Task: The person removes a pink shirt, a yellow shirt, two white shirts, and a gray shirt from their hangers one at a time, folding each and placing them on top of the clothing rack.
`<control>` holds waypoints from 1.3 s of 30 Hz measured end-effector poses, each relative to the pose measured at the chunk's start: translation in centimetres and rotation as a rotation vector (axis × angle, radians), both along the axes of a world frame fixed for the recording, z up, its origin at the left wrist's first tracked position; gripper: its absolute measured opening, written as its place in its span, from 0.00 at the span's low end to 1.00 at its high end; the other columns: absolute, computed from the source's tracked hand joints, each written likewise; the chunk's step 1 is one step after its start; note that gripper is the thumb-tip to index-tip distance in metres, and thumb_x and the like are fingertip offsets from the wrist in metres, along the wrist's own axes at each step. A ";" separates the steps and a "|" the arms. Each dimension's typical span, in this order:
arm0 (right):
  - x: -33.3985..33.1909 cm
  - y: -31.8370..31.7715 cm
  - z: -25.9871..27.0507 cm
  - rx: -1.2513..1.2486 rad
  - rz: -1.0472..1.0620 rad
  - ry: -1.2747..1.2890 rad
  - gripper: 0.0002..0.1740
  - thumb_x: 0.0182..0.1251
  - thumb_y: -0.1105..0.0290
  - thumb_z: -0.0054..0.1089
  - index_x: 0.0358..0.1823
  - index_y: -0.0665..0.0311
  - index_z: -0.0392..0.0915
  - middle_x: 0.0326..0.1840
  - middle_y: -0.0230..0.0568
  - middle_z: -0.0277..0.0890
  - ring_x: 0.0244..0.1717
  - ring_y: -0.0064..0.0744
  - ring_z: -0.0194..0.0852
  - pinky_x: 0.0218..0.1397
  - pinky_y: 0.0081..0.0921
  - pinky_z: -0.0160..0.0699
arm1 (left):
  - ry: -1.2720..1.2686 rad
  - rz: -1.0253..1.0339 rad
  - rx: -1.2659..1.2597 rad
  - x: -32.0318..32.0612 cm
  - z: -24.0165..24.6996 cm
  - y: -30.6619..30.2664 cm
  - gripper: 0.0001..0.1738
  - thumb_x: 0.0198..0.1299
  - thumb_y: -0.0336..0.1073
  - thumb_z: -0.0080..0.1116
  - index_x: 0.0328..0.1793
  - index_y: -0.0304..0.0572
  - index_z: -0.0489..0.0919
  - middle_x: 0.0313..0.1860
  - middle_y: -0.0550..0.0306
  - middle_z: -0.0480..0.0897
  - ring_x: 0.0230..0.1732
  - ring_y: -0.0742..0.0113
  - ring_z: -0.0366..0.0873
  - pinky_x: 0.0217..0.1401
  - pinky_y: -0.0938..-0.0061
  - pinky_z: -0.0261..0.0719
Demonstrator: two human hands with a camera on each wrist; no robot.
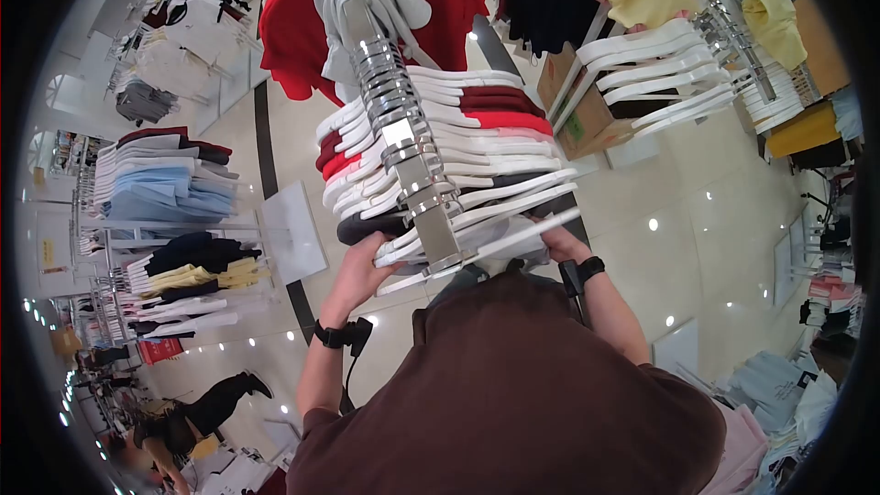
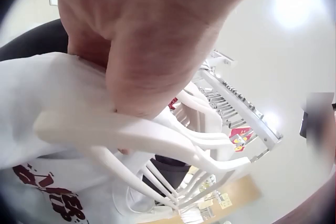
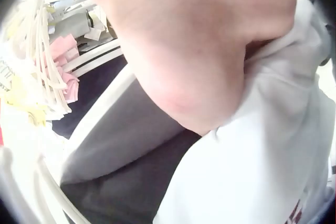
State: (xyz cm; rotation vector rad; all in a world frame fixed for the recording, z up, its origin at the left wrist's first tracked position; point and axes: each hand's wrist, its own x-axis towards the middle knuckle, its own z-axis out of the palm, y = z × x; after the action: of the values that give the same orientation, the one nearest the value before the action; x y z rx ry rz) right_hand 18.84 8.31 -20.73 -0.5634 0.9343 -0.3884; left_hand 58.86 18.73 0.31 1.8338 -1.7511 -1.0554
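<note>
A white T-shirt (image 2: 58, 92) with dark red lettering hangs at the near end of a rail, by a white hanger (image 1: 527, 236). At the hanger's left end, my left hand (image 1: 368, 261) grips the shirt's shoulder, its thumb against the hanger (image 2: 152, 137) in the left wrist view. My right hand (image 1: 564, 243) is near the hanger's other end. Its curled fingers hold the white cloth (image 3: 231, 155) in the right wrist view, and the fingertips are hidden by hand and fabric. A dark grey garment (image 3: 142, 129) hangs right beside it.
The chrome rail (image 1: 399, 133) carries several white hangers with red, white and dark clothes. Beyond it is a red garment (image 1: 426, 0). Other racks stand left with blue shirts (image 1: 170, 192) and right with bare hangers (image 1: 660, 64). A cardboard box (image 1: 587, 115) sits behind; another person (image 1: 188, 426) is lower left.
</note>
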 end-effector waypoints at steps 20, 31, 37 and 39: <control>-8.2 2.9 6.4 0.023 0.185 -0.033 0.32 0.73 0.68 0.74 0.74 0.74 0.75 0.70 0.43 0.83 0.69 0.33 0.81 0.73 0.29 0.77 | 0.535 0.091 0.687 0.4 -10.5 8.0 0.22 0.76 0.42 0.65 0.69 0.37 0.85 0.56 0.61 0.89 0.57 0.73 0.81 0.63 0.71 0.79; -10.0 6.9 13.7 -0.248 0.887 0.203 0.37 0.73 0.48 0.73 0.71 0.69 0.79 0.61 0.39 0.86 0.59 0.27 0.82 0.65 0.29 0.79 | 0.775 0.218 0.730 -10.3 -8.1 13.8 0.30 0.81 0.40 0.57 0.84 0.35 0.69 0.74 0.54 0.81 0.75 0.64 0.74 0.79 0.68 0.69; -9.4 8.7 14.5 -0.193 0.454 0.212 0.31 0.86 0.49 0.56 0.73 0.69 0.77 0.62 0.36 0.85 0.59 0.25 0.80 0.64 0.29 0.79 | 0.233 0.384 0.258 -15.6 -4.5 11.2 0.17 0.82 0.39 0.51 0.64 0.32 0.76 0.51 0.45 0.89 0.52 0.60 0.86 0.55 0.61 0.81; -8.9 8.4 14.8 -0.320 0.388 0.205 0.29 0.86 0.51 0.56 0.72 0.68 0.77 0.62 0.35 0.84 0.60 0.25 0.79 0.65 0.29 0.78 | 0.225 0.398 0.119 -18.4 -4.3 8.8 0.14 0.82 0.40 0.52 0.53 0.33 0.75 0.36 0.46 0.85 0.39 0.63 0.83 0.43 0.59 0.79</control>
State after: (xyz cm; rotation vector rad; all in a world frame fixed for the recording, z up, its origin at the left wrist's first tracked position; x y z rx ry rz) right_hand 9.92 16.68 -5.89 -1.0728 0.9378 -0.1286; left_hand 40.49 27.56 -3.98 1.9393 -1.1562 -1.1631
